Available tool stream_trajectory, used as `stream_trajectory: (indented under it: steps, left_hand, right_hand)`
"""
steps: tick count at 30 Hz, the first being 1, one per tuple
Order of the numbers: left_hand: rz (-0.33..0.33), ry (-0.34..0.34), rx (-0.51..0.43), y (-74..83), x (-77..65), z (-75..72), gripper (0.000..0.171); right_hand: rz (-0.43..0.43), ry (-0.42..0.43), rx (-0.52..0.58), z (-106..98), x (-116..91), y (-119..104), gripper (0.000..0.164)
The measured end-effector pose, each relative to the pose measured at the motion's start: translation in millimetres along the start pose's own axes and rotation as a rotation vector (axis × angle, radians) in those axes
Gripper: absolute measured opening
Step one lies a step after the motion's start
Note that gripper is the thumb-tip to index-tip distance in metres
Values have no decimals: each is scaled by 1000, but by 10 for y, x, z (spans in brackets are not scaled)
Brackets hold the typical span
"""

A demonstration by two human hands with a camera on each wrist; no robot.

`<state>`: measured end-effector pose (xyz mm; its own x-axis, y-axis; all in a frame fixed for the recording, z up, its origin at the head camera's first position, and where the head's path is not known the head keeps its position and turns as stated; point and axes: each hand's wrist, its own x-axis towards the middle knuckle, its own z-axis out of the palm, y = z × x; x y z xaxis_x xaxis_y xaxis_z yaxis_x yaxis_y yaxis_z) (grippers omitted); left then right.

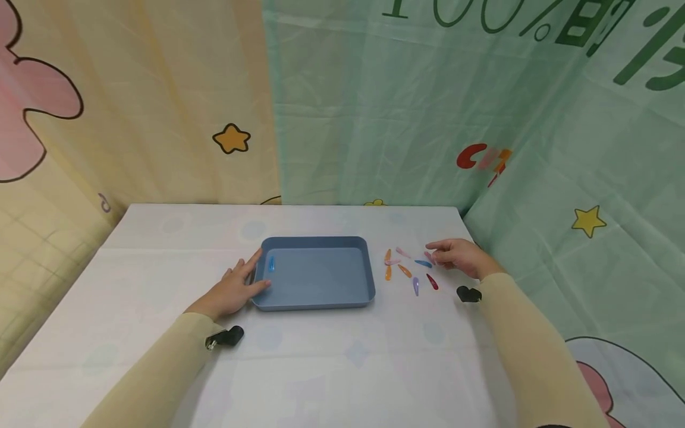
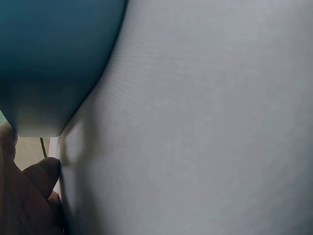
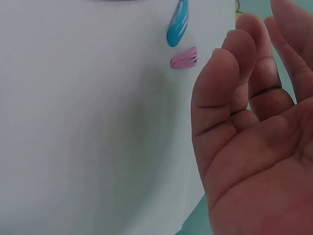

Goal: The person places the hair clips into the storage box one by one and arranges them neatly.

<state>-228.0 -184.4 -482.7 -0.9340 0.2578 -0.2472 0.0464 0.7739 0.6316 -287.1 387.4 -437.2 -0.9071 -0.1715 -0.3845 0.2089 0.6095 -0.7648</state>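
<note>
My left hand (image 1: 230, 291) rests against the left side of a blue-grey tray (image 1: 321, 276), fingers spread, thumb over the rim. In the left wrist view the tray's outer wall (image 2: 54, 63) fills the upper left. Inside the tray, near its left end, lies a blue hair clip (image 1: 272, 264). Right of the tray, my right hand (image 1: 462, 257) hovers with its fingers loosely bent beside a pink hair clip (image 1: 430, 257). The right wrist view shows that clip on the table, apart from the visible fingers; the thumb-index gap is hidden. A second blue clip (image 3: 178, 24) lies next to it.
Several other hair clips lie between the tray and my right hand, including an orange one (image 1: 405, 271), a purple one (image 1: 415, 286) and a dark red one (image 1: 432, 281). A white cloth covers the table (image 1: 332, 368). Printed curtains (image 1: 374, 119) stand behind and right.
</note>
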Motion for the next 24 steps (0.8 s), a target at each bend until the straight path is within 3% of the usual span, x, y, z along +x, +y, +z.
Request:
stream_trajectory:
  steps: [9, 17, 24]
  left_hand:
    - [2, -6, 7, 24, -6, -3, 92]
    - [2, -7, 1, 7, 4, -2, 92]
    - [2, -4, 1, 12, 15, 9, 94]
  right_hand:
    - [15, -58, -28, 22, -96, 278, 55]
    - [-26, -105, -124, 28, -173, 329, 53]
    - [-49, -120, -142, 44, -166, 364, 56]
